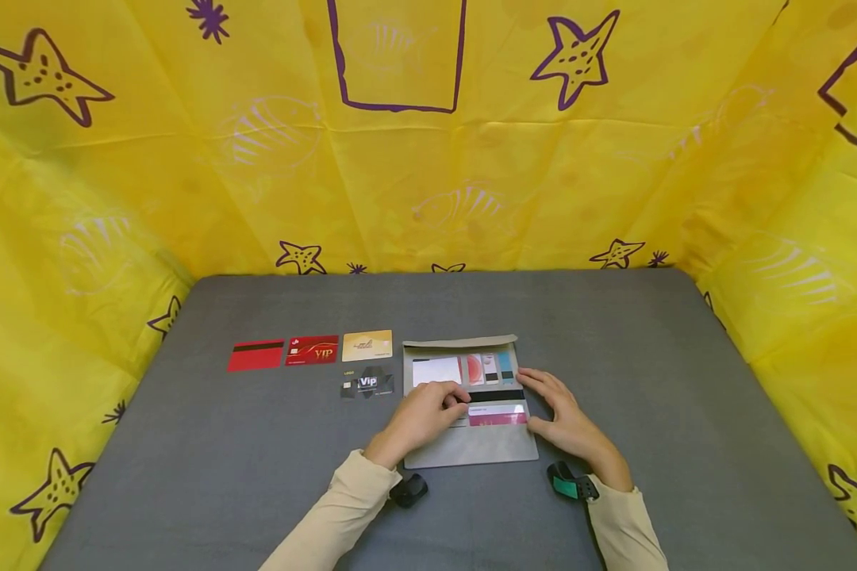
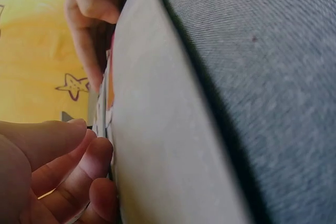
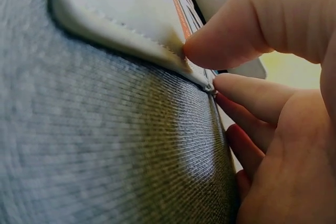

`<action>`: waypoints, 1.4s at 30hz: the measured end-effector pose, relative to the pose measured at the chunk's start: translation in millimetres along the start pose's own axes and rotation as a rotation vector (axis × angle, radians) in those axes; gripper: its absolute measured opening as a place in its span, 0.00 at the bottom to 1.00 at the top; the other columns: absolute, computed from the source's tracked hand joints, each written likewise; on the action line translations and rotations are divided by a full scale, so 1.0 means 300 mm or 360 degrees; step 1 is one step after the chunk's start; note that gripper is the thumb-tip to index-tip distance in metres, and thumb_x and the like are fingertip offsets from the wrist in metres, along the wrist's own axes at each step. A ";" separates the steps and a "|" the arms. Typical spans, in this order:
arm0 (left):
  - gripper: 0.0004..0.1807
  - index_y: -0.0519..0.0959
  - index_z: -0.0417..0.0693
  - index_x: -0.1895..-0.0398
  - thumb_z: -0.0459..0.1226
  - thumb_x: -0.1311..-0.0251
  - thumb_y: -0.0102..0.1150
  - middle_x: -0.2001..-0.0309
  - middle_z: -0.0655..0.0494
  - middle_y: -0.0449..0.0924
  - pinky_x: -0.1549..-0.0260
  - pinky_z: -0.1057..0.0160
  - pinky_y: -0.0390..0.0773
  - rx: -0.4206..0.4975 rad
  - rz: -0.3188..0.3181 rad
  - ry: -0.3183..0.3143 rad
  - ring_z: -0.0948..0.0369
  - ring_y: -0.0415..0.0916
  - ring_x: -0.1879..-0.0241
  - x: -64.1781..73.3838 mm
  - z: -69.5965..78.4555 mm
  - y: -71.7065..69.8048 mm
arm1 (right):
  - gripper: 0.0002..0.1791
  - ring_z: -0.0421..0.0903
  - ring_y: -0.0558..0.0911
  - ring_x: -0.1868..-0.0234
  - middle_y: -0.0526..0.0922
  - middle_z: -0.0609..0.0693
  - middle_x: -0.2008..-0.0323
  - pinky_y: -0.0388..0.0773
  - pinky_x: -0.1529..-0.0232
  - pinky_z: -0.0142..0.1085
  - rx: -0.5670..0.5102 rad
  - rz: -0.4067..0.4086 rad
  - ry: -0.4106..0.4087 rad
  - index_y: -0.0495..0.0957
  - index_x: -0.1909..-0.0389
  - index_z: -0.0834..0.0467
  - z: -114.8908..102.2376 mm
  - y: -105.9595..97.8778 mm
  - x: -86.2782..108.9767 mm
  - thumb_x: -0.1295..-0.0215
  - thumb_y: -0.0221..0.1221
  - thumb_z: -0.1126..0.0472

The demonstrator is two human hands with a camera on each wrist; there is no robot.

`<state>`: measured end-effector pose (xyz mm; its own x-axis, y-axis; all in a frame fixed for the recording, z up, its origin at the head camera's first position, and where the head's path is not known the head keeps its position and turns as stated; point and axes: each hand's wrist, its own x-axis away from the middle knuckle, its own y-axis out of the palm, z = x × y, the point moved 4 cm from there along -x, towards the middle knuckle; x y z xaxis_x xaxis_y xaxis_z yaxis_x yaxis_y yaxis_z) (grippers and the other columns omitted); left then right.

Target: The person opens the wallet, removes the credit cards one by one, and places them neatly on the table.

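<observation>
An opened pale grey wallet (image 1: 471,452) lies on the table with several cards in its slots, among them a white card (image 1: 436,371) and a pink-and-white card (image 1: 497,415). My left hand (image 1: 428,416) is over the wallet's left half, thumb and fingertips together; in the left wrist view they pinch a thin dark edge like a card's, mostly hidden by the fingers. Along the wallet's right edge, my right hand (image 1: 564,416) holds it, thumb (image 3: 210,45) on the upper face and fingertips at the side. A black strip (image 1: 496,396) crosses the wallet's middle.
Left of the wallet lie a plain red card (image 1: 255,361) with a dark stripe, a red VIP card (image 1: 312,350), a gold card (image 1: 367,345) and a dark Vip card (image 1: 367,383). Yellow patterned cloth (image 1: 400,182) walls the grey table (image 1: 257,468) at the back and sides.
</observation>
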<state>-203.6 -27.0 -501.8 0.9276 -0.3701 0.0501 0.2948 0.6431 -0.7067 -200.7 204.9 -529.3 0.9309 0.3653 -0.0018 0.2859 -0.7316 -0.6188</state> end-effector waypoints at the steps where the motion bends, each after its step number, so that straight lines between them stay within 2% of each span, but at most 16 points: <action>1: 0.06 0.85 0.50 0.61 0.39 0.36 0.62 0.76 0.64 0.78 0.73 0.69 0.66 -0.0003 0.0000 -0.0002 0.70 0.67 0.77 0.000 0.000 0.003 | 0.37 0.63 0.56 0.27 0.64 0.57 0.28 0.50 0.35 0.72 -0.0002 0.0001 0.0003 0.68 0.31 0.59 0.000 0.000 0.000 0.46 0.61 0.67; 5: 0.05 0.85 0.52 0.62 0.39 0.37 0.62 0.77 0.65 0.77 0.73 0.68 0.65 -0.0022 -0.0001 -0.0008 0.70 0.67 0.77 -0.002 -0.005 0.010 | 0.36 0.63 0.56 0.27 0.64 0.58 0.28 0.51 0.35 0.71 -0.0011 0.0002 -0.0007 0.68 0.31 0.60 -0.001 -0.002 0.001 0.46 0.61 0.68; 12: 0.05 0.85 0.51 0.61 0.39 0.37 0.62 0.76 0.64 0.77 0.75 0.70 0.65 0.0001 -0.0086 -0.0037 0.69 0.66 0.77 -0.008 -0.007 0.009 | 0.36 0.63 0.57 0.28 0.64 0.58 0.28 0.51 0.35 0.72 -0.0016 -0.0007 -0.0017 0.68 0.31 0.60 -0.006 -0.002 0.002 0.45 0.61 0.67; 18: 0.04 0.84 0.52 0.64 0.41 0.37 0.63 0.77 0.65 0.75 0.75 0.69 0.64 -0.0026 -0.0102 -0.0040 0.69 0.66 0.77 -0.014 -0.007 0.010 | 0.36 0.63 0.57 0.28 0.64 0.58 0.28 0.51 0.35 0.72 -0.0012 -0.0005 -0.0028 0.68 0.31 0.60 -0.004 0.000 0.002 0.45 0.61 0.67; 25: 0.04 0.83 0.52 0.65 0.41 0.38 0.63 0.77 0.65 0.76 0.77 0.69 0.63 -0.0056 -0.0126 -0.0040 0.71 0.66 0.78 -0.020 0.002 0.009 | 0.37 0.63 0.60 0.29 0.66 0.58 0.29 0.55 0.37 0.69 0.0042 0.0031 -0.0098 0.69 0.32 0.62 0.001 0.001 0.000 0.48 0.60 0.69; 33: 0.06 0.84 0.54 0.68 0.44 0.37 0.62 0.76 0.65 0.77 0.76 0.69 0.65 -0.0082 -0.0175 -0.0096 0.70 0.67 0.77 -0.035 0.004 0.015 | 0.37 0.63 0.59 0.29 0.66 0.58 0.29 0.54 0.37 0.68 0.0025 0.0033 -0.0116 0.69 0.32 0.62 0.001 0.001 -0.001 0.48 0.60 0.69; 37: 0.06 0.84 0.53 0.69 0.43 0.37 0.62 0.78 0.65 0.76 0.78 0.69 0.64 -0.0105 -0.0199 -0.0111 0.69 0.66 0.79 -0.041 0.008 0.015 | 0.37 0.62 0.60 0.29 0.66 0.57 0.29 0.55 0.37 0.68 0.0027 0.0033 -0.0124 0.69 0.32 0.61 0.002 0.001 -0.002 0.48 0.60 0.69; 42: 0.05 0.83 0.53 0.72 0.41 0.39 0.62 0.82 0.66 0.72 0.80 0.68 0.62 -0.0144 -0.0183 -0.0107 0.69 0.65 0.80 -0.046 0.016 0.021 | 0.36 0.63 0.60 0.29 0.66 0.58 0.29 0.55 0.37 0.69 0.0037 0.0031 -0.0122 0.69 0.32 0.61 0.002 -0.001 0.001 0.47 0.60 0.68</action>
<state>-213.4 -14.6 -503.5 0.9031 -0.3903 0.1793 0.3809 0.5350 -0.7541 -200.6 205.5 -529.5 0.9158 0.3948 -0.0738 0.2617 -0.7260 -0.6360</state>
